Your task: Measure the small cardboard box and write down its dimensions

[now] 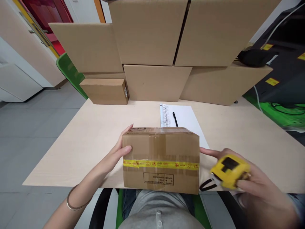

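Note:
A taped cardboard box (140, 146) stands at the front edge of the table, with a yellow printed strip and upside-down lettering on the side facing me. My left hand (116, 152) grips its left end, thumb on the near face and fingers along the far upper side. In my right hand (256, 175) is a yellow tape measure (232, 170) with a black wrist strap (207, 185). The index finger of that hand stretches out to the box's right edge and appears to touch it. The far side of the box is hidden.
Behind the box, a printed sheet (188, 111) with a black pen (175, 119) lies on the pale table (71, 149). A smaller carton (108, 92) sits at the back left. Stacked large cartons (147, 31) line the rear edge. A green chair (71, 73) stands beyond the left corner.

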`<state>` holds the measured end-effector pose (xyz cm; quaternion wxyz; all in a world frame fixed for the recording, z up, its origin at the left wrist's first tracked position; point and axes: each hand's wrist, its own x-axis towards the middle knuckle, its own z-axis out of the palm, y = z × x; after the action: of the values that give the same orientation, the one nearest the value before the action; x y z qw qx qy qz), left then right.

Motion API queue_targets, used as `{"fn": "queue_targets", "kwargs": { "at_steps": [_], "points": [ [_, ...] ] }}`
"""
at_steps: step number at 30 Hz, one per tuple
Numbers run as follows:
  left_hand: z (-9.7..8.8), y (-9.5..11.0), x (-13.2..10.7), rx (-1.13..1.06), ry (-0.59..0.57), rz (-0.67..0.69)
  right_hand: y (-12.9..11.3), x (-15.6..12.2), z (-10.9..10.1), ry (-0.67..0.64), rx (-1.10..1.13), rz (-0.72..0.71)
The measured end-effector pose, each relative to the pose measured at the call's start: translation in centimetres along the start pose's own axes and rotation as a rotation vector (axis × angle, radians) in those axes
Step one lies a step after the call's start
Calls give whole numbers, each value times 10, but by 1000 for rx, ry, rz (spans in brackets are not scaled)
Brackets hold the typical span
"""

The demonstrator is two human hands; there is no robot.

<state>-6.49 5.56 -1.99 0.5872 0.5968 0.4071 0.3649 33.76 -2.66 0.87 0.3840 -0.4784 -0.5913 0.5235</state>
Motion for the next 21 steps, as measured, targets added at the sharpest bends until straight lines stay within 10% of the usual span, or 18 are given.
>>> {"fn": "queue_targets", "kwargs": {
  "at_steps": [7,15,21],
  "points": [
    [-1,-25,4,335,-66,610,-41,27,-3,380,-201,-281],
    [-6,-74,-1,303,6,654,-103,111,87,-331,-661,-530],
    [-14,-86,2,382,8,639,-99,135,125,-509,-910,-662]
  ]
}}
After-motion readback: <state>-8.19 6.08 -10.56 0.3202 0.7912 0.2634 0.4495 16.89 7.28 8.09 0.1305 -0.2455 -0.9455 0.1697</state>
